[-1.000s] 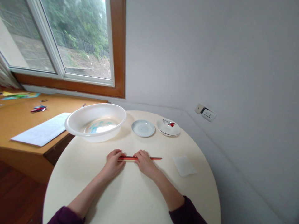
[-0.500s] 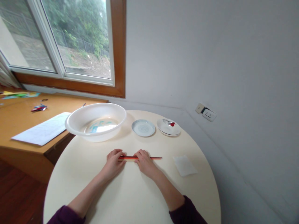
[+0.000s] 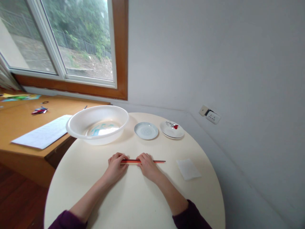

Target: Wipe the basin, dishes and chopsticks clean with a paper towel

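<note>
Red and dark chopsticks (image 3: pixel 132 161) lie crosswise, side by side, low over the round cream table (image 3: pixel 133 203). My left hand (image 3: pixel 117 164) is closed around their left end, which its fingers hide. Further along, my right hand (image 3: pixel 145 164) grips them near the middle, and their thin tips stick out to its right. How many sticks there are, I cannot tell. To the right of my right hand lies a white folded cloth or tissue (image 3: pixel 188 169), apart from it.
Behind my hands stand a translucent white basin (image 3: pixel 97 140), a pale blue plate (image 3: pixel 146 131) and stacked white dishes with a red flower (image 3: pixel 172 129). On the left, a wooden desk (image 3: pixel 57 103) holds paper sheets (image 3: pixel 43 131). A wall socket (image 3: pixel 213 117) is at right.
</note>
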Demonstrator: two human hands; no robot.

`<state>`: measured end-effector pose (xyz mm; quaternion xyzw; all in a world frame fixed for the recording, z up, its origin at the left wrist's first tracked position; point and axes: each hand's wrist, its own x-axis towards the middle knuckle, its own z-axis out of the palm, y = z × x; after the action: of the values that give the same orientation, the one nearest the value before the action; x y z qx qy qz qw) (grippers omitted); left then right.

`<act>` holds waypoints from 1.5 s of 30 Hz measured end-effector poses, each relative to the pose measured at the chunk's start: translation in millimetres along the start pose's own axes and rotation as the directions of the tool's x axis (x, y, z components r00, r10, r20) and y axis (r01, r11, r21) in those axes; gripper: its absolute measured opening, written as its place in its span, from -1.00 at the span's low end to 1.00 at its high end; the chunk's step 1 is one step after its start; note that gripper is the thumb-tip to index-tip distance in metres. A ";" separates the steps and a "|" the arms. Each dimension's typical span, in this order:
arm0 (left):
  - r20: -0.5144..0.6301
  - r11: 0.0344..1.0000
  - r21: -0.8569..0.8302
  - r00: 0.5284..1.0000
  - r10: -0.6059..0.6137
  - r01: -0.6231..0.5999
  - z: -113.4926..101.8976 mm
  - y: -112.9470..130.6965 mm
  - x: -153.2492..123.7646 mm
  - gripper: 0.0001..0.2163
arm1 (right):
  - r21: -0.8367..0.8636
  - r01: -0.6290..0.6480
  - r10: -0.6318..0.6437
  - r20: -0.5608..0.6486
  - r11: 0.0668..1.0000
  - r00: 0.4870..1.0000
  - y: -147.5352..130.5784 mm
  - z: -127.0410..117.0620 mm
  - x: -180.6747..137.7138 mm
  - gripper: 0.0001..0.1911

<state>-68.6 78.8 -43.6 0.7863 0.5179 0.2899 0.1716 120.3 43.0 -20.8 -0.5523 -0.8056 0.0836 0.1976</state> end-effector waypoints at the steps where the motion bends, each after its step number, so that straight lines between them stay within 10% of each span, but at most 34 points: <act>1: 0.006 1.000 -0.002 1.000 -0.001 0.001 -0.6 0.6 -0.2 -0.79 | -0.002 0.002 -0.002 0.000 1.000 1.000 0.1 -0.2 -0.1 -0.86; 45: 0.052 0.999 0.038 0.999 -0.011 0.009 -8.1 11.2 0.3 -0.91 | -0.039 0.020 -0.021 -0.017 0.999 1.000 0.1 4.0 -1.5 -0.87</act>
<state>-65.6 74.3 -30.9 0.7940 0.5226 0.2586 0.1718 119.2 42.0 -24.8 -0.5486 -0.8108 0.0609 0.1947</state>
